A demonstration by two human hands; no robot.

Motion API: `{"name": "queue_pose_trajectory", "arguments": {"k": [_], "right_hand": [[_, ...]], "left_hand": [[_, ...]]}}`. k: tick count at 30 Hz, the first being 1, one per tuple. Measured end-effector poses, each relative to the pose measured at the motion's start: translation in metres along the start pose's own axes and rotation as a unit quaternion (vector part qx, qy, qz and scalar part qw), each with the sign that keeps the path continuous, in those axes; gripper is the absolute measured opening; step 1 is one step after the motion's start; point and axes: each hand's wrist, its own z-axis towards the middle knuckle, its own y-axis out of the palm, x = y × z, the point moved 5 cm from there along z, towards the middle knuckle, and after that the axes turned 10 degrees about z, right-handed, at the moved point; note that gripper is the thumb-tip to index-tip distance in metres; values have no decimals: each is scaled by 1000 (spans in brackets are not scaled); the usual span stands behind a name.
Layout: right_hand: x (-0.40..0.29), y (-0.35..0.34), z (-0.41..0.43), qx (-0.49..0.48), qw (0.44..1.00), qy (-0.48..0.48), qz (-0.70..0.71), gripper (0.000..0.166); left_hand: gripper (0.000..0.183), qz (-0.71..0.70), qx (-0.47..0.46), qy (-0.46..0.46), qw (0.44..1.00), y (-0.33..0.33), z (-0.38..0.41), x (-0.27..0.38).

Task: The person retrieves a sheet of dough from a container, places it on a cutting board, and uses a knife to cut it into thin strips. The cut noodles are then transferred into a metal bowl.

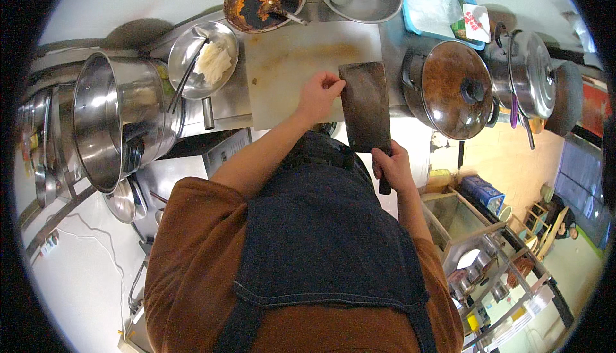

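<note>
My right hand point(395, 166) grips the handle of a dark Chinese cleaver point(365, 105), whose broad blade points away from me. At the blade's left edge, near its far end, are the curled fingertips of my left hand point(319, 94). Whether they pinch the edge or only touch it is unclear. Beneath and beyond my left hand lies a stained white cutting board point(279, 74). Left of the board, a steel bowl point(179, 50) with a handle holds pale noodle-like strips point(213, 67), with dark chopsticks point(187, 79) across it.
Behind the board stand a bowl of dark reddish sauce point(245, 4) and a steel bowl point(346, 9) with a ladle. A blue basket point(409, 2), a lidded pan point(450, 76) and a steel pot point(529, 71) line the right. A large steel pot point(149, 83) stands left. A person point(568, 223) is far right.
</note>
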Motion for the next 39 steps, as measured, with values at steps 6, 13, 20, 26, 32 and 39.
{"name": "queue_pose_trajectory", "arguments": {"k": [6, 13, 20, 26, 32, 39], "right_hand": [[-25, 17, 9, -24, 999, -5, 31, 14], [-55, 47, 38, -18, 991, -102, 86, 15], [-60, 73, 56, -40, 987, -90, 125, 12], [-52, 69, 60, 0, 988, -130, -78, 15], [-56, 66, 83, 46, 797, -327, -505, 53], [-55, 87, 123, 11, 723, -310, -617, 62]], "left_hand": [[21, -118, 16, 22, 993, -29, 5, -10], [28, -96, -89, -36, 991, -19, -38, 5], [27, -79, -93, -35, 992, -21, -43, -3], [27, -187, -6, -113, 976, -59, -50, -55], [35, -368, -9, -146, 918, -120, -63, -80], [40, -512, -72, -135, 845, -159, -60, -27]]}}
